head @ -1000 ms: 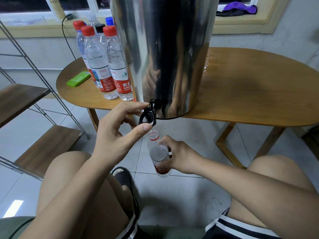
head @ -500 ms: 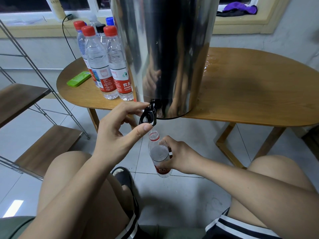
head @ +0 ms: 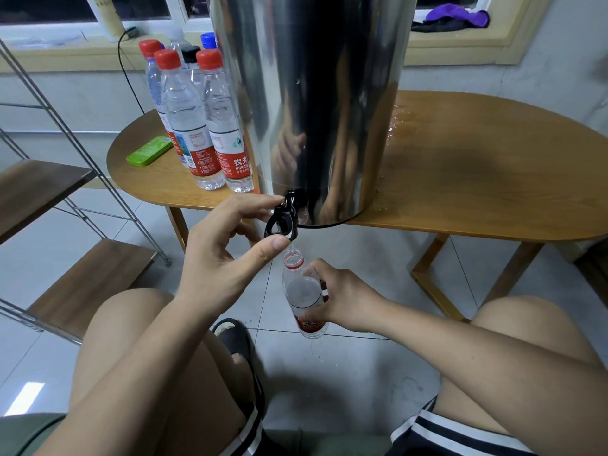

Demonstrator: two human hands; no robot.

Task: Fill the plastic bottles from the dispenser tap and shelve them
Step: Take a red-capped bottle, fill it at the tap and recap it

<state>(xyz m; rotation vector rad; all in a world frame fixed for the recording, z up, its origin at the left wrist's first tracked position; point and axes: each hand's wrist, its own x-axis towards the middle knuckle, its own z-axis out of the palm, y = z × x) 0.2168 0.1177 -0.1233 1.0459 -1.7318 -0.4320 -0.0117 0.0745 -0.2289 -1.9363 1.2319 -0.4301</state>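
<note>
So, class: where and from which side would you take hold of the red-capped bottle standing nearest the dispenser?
Grip the red-capped bottle round its clear body above the label, probably from the near side: it stands upright between the dispenser and another bottle.

**A plain room in a home**

Pale floor tiles [head: 345, 363], an oval wooden tabletop [head: 477, 166], a wire-framed shelf [head: 39, 189] with wooden boards, purple cloth [head: 457, 14] crumpled on the windowsill [head: 460, 39] and a black slipper [head: 235, 337] suggest a living space.
</note>
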